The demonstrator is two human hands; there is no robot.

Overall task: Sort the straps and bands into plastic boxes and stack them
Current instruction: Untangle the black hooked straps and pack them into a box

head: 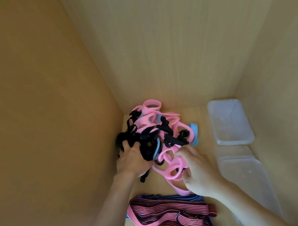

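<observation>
- The tangled pile (159,136) of pink bands, blue bands and black straps lay in the back left corner of the wooden compartment, on its floor, against the left wall.
- Your left hand (132,163) had its grip clamped on a bunch of black straps (145,147) at the pile's left edge.
- Your right hand (197,165) rested on the pink bands (171,165) at the near side; fingers curled, but you could not tell from this view whether they had closed on a band.
- The striped elastic straps (168,215) lay apart, nearer you, seemingly already separated.
- Two clear plastic boxes (229,120) sat to the right, one behind the other; both looked empty.
- Judgement: step in hand was untangling by type, sorting barely begun.
- Next move likely calls for pulling the black straps free while the right hand pins the pink bands, since buckles may snag loops.
</observation>
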